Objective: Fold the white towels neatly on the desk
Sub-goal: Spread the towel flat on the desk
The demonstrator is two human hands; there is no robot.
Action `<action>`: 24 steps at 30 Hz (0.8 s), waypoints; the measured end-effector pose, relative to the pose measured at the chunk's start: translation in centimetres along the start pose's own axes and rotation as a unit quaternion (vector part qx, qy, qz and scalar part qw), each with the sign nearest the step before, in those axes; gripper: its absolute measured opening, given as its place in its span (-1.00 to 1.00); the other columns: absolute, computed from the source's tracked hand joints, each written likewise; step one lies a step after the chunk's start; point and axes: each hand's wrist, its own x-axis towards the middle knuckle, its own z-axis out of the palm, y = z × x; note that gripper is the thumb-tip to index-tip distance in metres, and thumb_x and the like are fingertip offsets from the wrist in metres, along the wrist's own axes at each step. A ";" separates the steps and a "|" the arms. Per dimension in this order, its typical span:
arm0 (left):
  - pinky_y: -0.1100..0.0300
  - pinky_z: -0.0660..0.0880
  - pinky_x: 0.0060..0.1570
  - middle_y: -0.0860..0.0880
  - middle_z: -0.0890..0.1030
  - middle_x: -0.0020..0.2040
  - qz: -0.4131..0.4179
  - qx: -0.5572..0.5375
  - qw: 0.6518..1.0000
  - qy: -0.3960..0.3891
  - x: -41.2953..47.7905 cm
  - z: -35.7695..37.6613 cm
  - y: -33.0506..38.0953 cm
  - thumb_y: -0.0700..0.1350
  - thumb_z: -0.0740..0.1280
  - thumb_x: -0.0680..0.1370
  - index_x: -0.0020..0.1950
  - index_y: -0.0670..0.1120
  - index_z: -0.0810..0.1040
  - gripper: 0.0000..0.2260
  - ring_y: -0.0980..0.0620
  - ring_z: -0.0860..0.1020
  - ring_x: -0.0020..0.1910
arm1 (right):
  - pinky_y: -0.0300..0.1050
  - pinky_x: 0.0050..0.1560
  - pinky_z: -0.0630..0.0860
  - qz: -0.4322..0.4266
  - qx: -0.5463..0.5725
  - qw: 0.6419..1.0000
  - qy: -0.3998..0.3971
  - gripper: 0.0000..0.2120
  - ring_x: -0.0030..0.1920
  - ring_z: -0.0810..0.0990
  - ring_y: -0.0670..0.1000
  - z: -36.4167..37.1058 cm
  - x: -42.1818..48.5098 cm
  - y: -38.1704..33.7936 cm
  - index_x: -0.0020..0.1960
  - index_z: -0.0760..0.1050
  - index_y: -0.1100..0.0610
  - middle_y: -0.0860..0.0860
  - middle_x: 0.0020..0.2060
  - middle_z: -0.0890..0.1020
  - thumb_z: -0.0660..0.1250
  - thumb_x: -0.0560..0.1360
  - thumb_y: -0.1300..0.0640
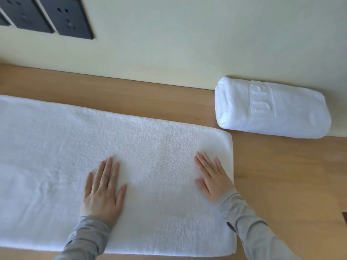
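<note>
While left grip (102, 186) and right grip (212, 177) press flat-fingered on our long towel (150, 139) | folded towel (272, 107) done | we judge crosswise folds remain.

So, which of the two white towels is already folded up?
The small towel by the wall, right of the hands, is a thick bundle with raised letters on top. The big towel lies flat under the left hand and right hand.
</note>
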 end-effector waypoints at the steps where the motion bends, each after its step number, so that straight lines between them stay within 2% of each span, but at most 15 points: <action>1: -0.01 -0.01 0.46 -0.04 0.17 0.52 0.004 -0.001 1.000 -0.004 0.0 0.0 0.0 0.19 -0.19 0.58 0.51 -0.11 0.14 -0.40 0.02 0.11 0.49 | 0.09 0.44 -0.02 0.025 0.007 1.000 -0.010 -0.40 0.51 -0.07 -0.08 0.4 -0.8 0.3 0.44 0.22 0.25 0.10 0.46 0.24 -0.17 0.60 -0.11; 5: 0.01 -0.06 0.47 -0.05 0.18 0.51 0.005 -0.007 1.000 -0.012 0.1 0.1 -0.3 0.17 -0.17 0.59 0.51 -0.12 0.17 -0.41 0.03 0.09 0.49 | -0.07 0.46 -0.26 0.145 0.053 0.988 -0.019 -0.35 0.46 -0.32 -0.23 0.6 -2.2 2.1 0.48 -0.03 0.16 0.01 0.49 0.03 -0.30 0.55 -0.22; 8: 0.02 -0.07 0.46 -0.06 0.19 0.51 0.005 -0.008 1.000 -0.025 0.1 -0.1 -0.2 0.17 -0.19 0.59 0.50 -0.12 0.17 -0.41 0.03 0.09 0.49 | -0.14 0.40 -0.45 0.169 0.034 0.984 -0.042 -0.36 0.42 -0.40 -0.24 0.4 -2.0 2.6 0.47 -0.22 0.06 -0.07 0.49 -0.17 -0.37 0.46 -0.21; 10: 0.03 -0.09 0.45 -0.08 0.22 0.50 0.003 -0.005 0.999 -0.032 0.2 -0.4 -0.2 0.17 -0.20 0.60 0.49 -0.14 0.19 -0.40 0.02 0.11 0.48 | -0.06 0.45 -0.33 0.150 0.052 0.987 -0.017 -0.41 0.50 -0.19 -0.12 -0.4 -1.4 2.7 0.48 -0.12 0.10 -0.06 0.48 -0.09 -0.24 0.53 -0.14; 12: 0.05 -0.10 0.45 -0.09 0.23 0.49 0.004 -0.006 1.000 -0.029 0.1 -0.5 -0.1 0.18 -0.22 0.60 0.49 -0.14 0.20 -0.39 -0.03 0.16 0.48 | 0.01 0.47 -0.07 0.120 0.096 0.988 0.023 -0.52 0.50 0.08 0.08 -1.7 -0.3 3.0 0.47 0.10 0.21 0.03 0.47 0.08 0.07 0.60 0.09; 13: 0.05 -0.10 0.45 -0.09 0.23 0.49 0.003 -0.012 1.000 -0.021 0.1 -0.5 0.0 0.19 -0.23 0.59 0.49 -0.14 0.21 -0.38 -0.05 0.17 0.48 | 0.04 0.44 0.06 0.104 0.118 0.987 0.040 -0.53 0.47 0.20 0.17 -2.3 0.5 3.2 0.44 0.20 0.27 0.09 0.45 0.19 0.19 0.56 0.23; 14: 0.03 -0.08 0.46 -0.10 0.24 0.49 -0.001 -0.021 1.000 -0.008 0.0 -0.5 0.2 0.20 -0.25 0.58 0.48 -0.15 0.22 -0.36 -0.07 0.17 0.47 | 0.07 0.40 0.19 0.091 0.134 0.985 0.051 -0.53 0.40 0.32 0.23 -2.9 1.5 3.6 0.41 0.27 0.30 0.16 0.41 0.30 0.25 0.51 0.32; 16: -0.06 0.05 0.46 -0.14 0.27 0.48 -0.025 -0.059 0.998 0.024 -0.1 -0.5 1.1 0.21 -0.22 0.58 0.45 -0.17 0.30 -0.34 -0.10 0.19 0.47 | 0.07 0.32 0.32 0.070 0.132 0.988 0.047 -0.54 0.30 0.44 0.24 -4.2 3.7 4.2 0.36 0.34 0.32 0.22 0.31 0.44 0.28 0.47 0.36; 18: -0.15 0.16 0.42 -0.17 0.26 0.48 -0.085 -0.107 0.988 0.064 -0.4 -0.6 2.5 0.12 0.01 0.59 0.44 -0.19 0.32 -0.46 -0.16 0.22 0.46 | 0.02 0.29 0.31 0.041 0.103 0.994 0.024 -0.55 0.28 0.44 0.20 -5.3 6.2 4.9 0.37 0.33 0.28 0.19 0.29 0.46 0.27 0.49 0.31; 20: -0.20 0.22 0.38 -0.17 0.22 0.50 -0.200 -0.154 0.961 0.117 -1.3 -0.9 4.2 -0.04 0.24 0.57 0.47 -0.16 0.25 -0.50 -0.22 0.23 0.45 | -0.01 0.28 0.30 0.026 0.082 0.996 -0.016 -0.52 0.30 0.40 0.16 -5.9 8.5 5.7 0.43 0.24 0.22 0.15 0.31 0.43 0.22 0.54 0.22; 21: -0.23 0.25 0.34 -0.17 0.21 0.49 -0.274 -0.186 0.933 0.143 -1.9 -1.0 5.1 -0.08 0.30 0.54 0.49 -0.14 0.22 -0.45 -0.24 0.24 0.42 | -0.02 0.28 0.28 0.034 0.073 0.996 -0.039 -0.50 0.32 0.37 0.16 -6.1 9.6 6.1 0.46 0.18 0.19 0.15 0.33 0.40 0.19 0.56 0.18; 24: -0.22 0.24 0.26 -0.25 0.28 0.38 -0.500 -0.256 0.789 0.250 -5.2 -1.5 9.7 -0.14 0.41 0.46 0.46 -0.13 0.22 -0.37 -0.28 0.29 0.31 | 0.00 0.29 0.30 0.040 0.034 0.991 -0.123 -0.48 0.35 0.31 0.16 -6.8 11.8 6.8 0.49 0.09 0.17 0.18 0.36 0.34 0.13 0.58 0.08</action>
